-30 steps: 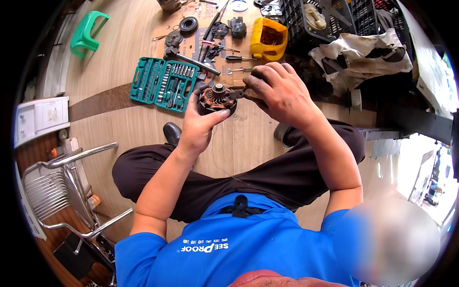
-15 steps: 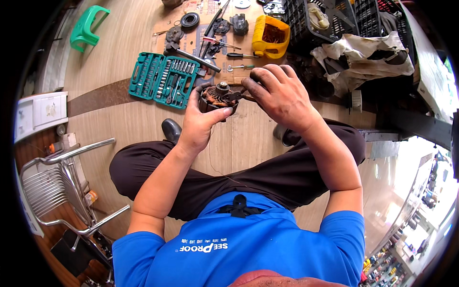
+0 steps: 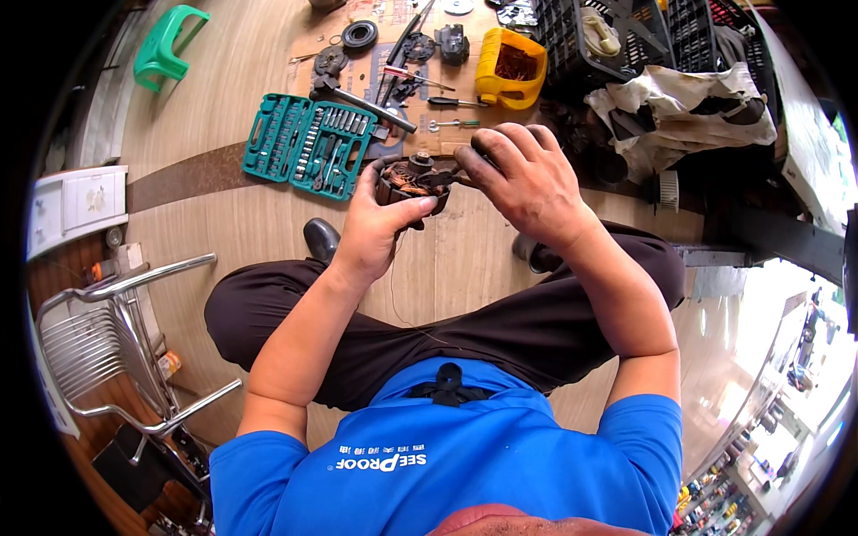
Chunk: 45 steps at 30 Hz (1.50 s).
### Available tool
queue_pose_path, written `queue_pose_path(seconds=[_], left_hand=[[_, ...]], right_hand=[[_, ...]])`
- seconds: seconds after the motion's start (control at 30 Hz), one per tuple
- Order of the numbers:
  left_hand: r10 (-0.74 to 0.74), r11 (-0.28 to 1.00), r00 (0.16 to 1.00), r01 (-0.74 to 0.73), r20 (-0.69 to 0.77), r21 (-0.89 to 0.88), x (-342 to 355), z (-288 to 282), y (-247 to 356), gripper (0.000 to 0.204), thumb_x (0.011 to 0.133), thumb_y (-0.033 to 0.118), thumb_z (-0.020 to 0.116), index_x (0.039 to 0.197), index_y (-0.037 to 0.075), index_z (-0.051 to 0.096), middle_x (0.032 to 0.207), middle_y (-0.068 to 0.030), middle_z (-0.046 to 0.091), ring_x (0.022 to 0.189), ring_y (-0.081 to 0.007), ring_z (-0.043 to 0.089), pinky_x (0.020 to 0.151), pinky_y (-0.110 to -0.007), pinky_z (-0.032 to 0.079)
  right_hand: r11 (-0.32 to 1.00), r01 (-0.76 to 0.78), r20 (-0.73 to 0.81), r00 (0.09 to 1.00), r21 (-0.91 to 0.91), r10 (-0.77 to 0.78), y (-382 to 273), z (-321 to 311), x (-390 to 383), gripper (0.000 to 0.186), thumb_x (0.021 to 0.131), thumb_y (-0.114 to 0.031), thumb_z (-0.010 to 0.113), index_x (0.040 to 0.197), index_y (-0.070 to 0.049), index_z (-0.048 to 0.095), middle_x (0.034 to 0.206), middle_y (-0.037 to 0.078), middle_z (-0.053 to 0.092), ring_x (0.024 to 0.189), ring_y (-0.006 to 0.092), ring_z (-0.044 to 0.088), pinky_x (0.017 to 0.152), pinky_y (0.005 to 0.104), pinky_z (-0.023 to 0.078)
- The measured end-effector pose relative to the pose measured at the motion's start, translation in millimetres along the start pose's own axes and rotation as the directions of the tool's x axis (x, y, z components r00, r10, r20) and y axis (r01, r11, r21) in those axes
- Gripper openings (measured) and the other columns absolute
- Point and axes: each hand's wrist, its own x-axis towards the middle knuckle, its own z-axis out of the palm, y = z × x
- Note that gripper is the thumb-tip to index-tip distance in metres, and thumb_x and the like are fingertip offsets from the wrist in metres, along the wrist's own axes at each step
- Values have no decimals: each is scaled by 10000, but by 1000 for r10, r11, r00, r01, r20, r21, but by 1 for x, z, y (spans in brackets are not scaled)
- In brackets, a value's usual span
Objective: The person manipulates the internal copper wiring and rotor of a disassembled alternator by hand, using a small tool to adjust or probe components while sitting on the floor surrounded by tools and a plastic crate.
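Observation:
My left hand grips a dark, round motor part with copper windings and a short hub on top, its thumb across the near side and fingers around the left. A thin wire hangs below the part toward my lap. My right hand is closed on a dark tool, apparently pliers, whose tip is at the right side of the windings; much of the tool is hidden by my fingers.
Beyond lie an open teal socket case, cardboard with tools and parts, a yellow jug and black crates. A green stool is upper left, a chrome chair left; my legs flank the hands.
The part and both hands sit slightly higher and farther right in the picture, and the part looks a little more tilted. Both grips are unchanged.

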Motion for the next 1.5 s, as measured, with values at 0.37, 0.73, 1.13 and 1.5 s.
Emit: queue_pose_path(seconds=[0.37,0.73,1.13,1.5], left_hand=[[-42,998,999,43,10,-53,-1,0,4,592,774,6,737,1274,-1,421,1073,-84,638,931,-146,633,743,-263,522],[-59,995,998,62,33,-84,-2,-1,4,543,780,-1,734,1245,6,454,1064,-80,643,921,-147,640,755,-261,526],[-81,996,996,81,36,-21,0,-4,2,506,809,32,692,1264,22,470,1055,-79,645,898,-148,642,714,-257,524],[-125,992,992,125,4,33,-1,-5,6,484,807,62,716,1232,37,485,1032,-57,646,854,-129,632,640,-247,500]], right_hand=[[999,-9,-28,1000,-31,9,-3,4,-1,292,812,-239,593,1080,-124,616,1041,30,563,999,190,549,842,366,425],[999,8,-52,999,-46,-11,-3,5,-2,280,815,-248,593,1070,-137,622,1032,18,564,985,178,553,827,353,423],[998,22,-63,998,-67,-27,-3,8,-3,275,815,-263,605,1059,-138,613,1014,15,562,963,173,552,808,338,421],[997,-21,-7,1000,-74,20,-7,19,-7,228,813,-224,591,999,-101,637,910,15,568,830,167,560,662,316,431]])
